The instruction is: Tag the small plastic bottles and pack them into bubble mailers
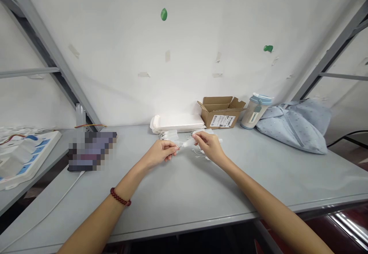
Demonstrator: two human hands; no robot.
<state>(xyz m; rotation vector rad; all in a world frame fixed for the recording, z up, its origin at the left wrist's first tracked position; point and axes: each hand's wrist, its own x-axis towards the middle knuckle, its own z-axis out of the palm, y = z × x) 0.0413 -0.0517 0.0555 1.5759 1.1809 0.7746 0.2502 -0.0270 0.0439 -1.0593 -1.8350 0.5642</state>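
Both my hands meet over the middle of the grey table (178, 192). My left hand (161, 152) is closed in a pinch on one end of a small white piece (187, 143). My right hand (208, 144) is closed on the other end of it, fingers curled round it. The piece is too small to name. More small white items with thin strings (201, 155) lie on the table just under and behind my right hand. A red bead bracelet (120, 197) is on my left wrist.
A stack of flat white sheets (178, 123) lies against the wall, beside an open cardboard box (220, 112), a lidded cup (255, 111) and a pale blue cloth bag (296, 125). A blurred dark object (90, 151) lies left, with a white cable (51, 210).
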